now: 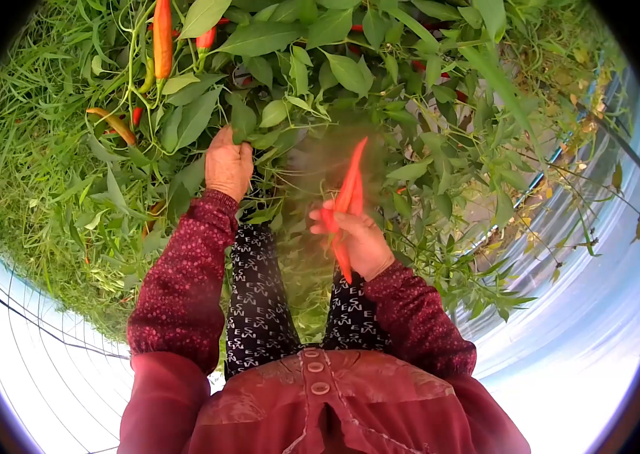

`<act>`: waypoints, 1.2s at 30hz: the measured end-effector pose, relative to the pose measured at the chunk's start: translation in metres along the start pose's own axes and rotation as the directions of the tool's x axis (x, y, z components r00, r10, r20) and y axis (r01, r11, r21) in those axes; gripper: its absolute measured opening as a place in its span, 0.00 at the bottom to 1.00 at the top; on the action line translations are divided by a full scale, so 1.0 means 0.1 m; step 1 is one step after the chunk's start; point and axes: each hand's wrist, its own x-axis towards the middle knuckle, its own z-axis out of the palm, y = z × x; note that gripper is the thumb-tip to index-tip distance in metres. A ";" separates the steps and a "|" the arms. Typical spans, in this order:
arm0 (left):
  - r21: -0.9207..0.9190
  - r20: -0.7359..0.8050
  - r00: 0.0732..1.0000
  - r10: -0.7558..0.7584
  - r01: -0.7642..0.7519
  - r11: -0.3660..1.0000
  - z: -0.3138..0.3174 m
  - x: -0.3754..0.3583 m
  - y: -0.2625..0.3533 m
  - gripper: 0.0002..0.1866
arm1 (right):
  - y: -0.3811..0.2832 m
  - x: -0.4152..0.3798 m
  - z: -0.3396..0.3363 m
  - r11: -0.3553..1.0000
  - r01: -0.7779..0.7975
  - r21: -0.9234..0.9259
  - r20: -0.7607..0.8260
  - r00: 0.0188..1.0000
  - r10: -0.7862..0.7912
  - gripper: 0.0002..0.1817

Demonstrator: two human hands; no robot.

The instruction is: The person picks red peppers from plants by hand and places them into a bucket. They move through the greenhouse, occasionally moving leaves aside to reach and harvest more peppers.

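Observation:
My right hand (366,244) is closed around several long red chili peppers (348,189), their tips pointing up and down past the fingers. It is in front of the plant, above my legs. My left hand (227,168) reaches into the leaves of the chili plant (259,41), fingers curled. A leaf covers part of the fingertips, so what they grip is hidden. Up and left of that hand hang an orange chili pepper (162,38) and a red chili pepper (205,39). Lower down is a curved orange-brown chili pepper (112,125).
Thick grass (40,144) grows on the left. On the right, thin dry stems (596,181) stand before a plastic sheet (592,257) with a blue line (535,181) along it. Wire mesh (24,348) shows at the lower left.

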 end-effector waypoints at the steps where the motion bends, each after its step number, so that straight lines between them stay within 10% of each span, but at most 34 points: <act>1: -0.098 -0.022 1.000 -0.017 0.014 0.995 -0.04 -0.12 0.08 0.12 | -0.06 -0.02 0.03 0.998 0.063 0.019 0.000 0.998 -0.063 0.15; 4: -0.351 -0.093 0.996 -0.007 -0.026 0.936 -0.14 -0.41 0.15 0.14 | -0.24 -0.11 0.18 0.992 0.121 0.018 -0.027 0.992 -0.121 0.14; 16: 0.048 0.404 0.848 0.343 -0.394 0.918 -0.05 -1.17 -0.11 0.15 | -0.34 0.28 0.48 0.989 0.146 -0.029 0.030 0.989 -0.145 0.14; 21: 0.033 0.420 0.831 0.365 -0.415 0.909 -0.04 -1.25 -0.14 0.13 | -0.13 0.63 0.51 0.825 0.069 -0.561 -0.014 0.996 -0.093 0.15; 28: 0.073 0.439 0.813 0.382 -0.456 0.887 -0.03 -1.20 -0.16 0.13 | 0.29 1.33 0.59 0.919 0.039 -0.393 -0.009 0.999 -0.047 0.16; 35: -0.414 0.546 0.783 0.297 -0.056 0.908 -0.32 -0.86 -0.26 0.11 | 0.30 0.94 0.38 0.997 0.043 -0.058 0.055 0.998 -0.039 0.16; 36: -0.573 0.609 0.757 0.236 0.214 0.791 -0.42 -0.77 -0.28 0.12 | 0.28 0.87 0.38 0.993 0.038 -0.109 0.044 0.998 -0.033 0.16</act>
